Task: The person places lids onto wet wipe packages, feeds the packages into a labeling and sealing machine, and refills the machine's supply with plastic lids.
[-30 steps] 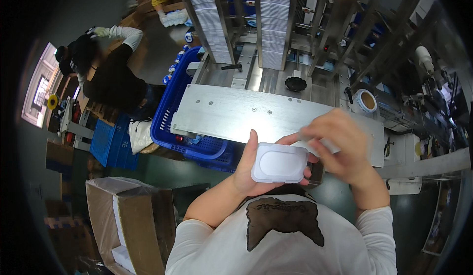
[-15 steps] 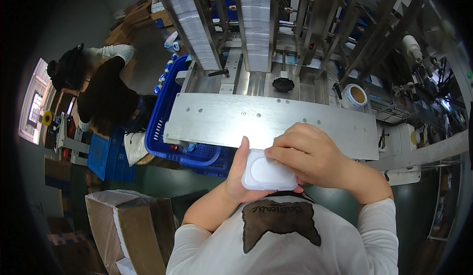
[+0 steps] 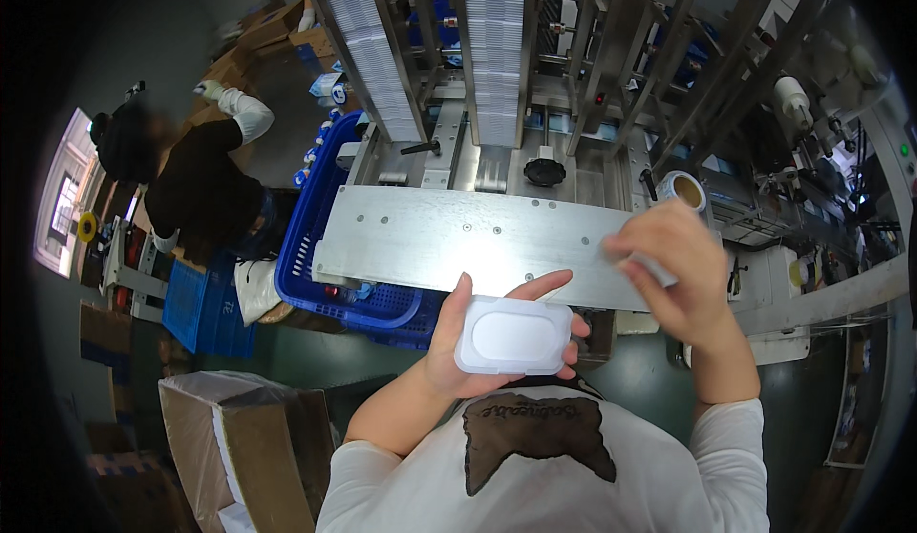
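A white plastic flip-top lid [image 3: 516, 334], rectangular with rounded corners and a raised oval panel, rests in my left hand [image 3: 447, 350]. The thumb lies along its left edge, and fingers show beyond its far and right sides. Off to the right, my right hand [image 3: 683, 270] hangs over the right part of the metal plate [image 3: 420, 237], apart from the lid. Its fingers are curled in with the tips close together and blurred. A small pale patch shows between them, but I cannot make out what it is.
Tall stacks of white flat pieces [image 3: 497, 46] stand in the machine's metal guides beyond the plate. A black knob [image 3: 544, 172] and a tape roll [image 3: 684, 190] sit nearby. Left are a blue basket [image 3: 301, 251] and a co-worker [image 3: 205, 184]; a carton [image 3: 258, 447] stands near left.
My right hand has left the lid's far right edge and swung away to the right. The lid, still in my left hand, has turned a little, and its whole top now shows.
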Demonstrator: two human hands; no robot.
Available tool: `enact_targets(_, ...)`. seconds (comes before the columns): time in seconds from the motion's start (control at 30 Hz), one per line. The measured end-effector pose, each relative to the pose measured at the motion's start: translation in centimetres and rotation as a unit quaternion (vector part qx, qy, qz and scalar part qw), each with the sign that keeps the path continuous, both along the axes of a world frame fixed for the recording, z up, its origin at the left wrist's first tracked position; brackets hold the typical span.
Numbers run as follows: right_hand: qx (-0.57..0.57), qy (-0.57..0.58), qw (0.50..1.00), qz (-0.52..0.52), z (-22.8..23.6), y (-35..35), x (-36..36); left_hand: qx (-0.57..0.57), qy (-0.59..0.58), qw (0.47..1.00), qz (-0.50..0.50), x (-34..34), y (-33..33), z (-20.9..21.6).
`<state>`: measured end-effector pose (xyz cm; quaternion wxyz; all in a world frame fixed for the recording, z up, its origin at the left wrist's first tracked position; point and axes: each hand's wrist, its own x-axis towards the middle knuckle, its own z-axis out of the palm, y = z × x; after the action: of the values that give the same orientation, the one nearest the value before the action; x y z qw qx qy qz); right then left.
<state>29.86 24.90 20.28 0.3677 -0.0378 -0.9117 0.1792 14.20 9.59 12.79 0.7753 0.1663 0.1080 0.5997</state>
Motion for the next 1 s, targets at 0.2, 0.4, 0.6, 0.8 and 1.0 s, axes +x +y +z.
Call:
enact_targets(0.2, 0.026, -0.066, 0.995, 0.068, -1.1, -1.4, -0.4, -0.011, 0.043, 0.999, 0.005, 0.5, 0.4, 0.2)
enact_targets(0.4, 0.01, -0.035, 0.998, 0.052, 0.0, -0.2, 0.7, 0.054, 0.0, 0.999, -0.008, -0.2, 0.4, -0.3)
enact_targets(0.6, 0.016, -0.045, 0.996, 0.071, -1.6, -0.1, 0.0, 0.051, 0.014, 0.999, -0.014, 0.1, 0.3, -0.4)
enact_targets(0.8, 0.018, -0.071, 0.994, 0.085, -1.4, -1.2, 0.3, 0.017, -0.001, 1.0, 0.02, 0.3, 0.3, 0.4)
enact_targets(1.0, 0.014, -0.038, 0.999, -0.014, -0.7, 1.0, 2.0, -0.006, 0.03, 0.999, 0.033, 0.0, 0.1, 0.5)
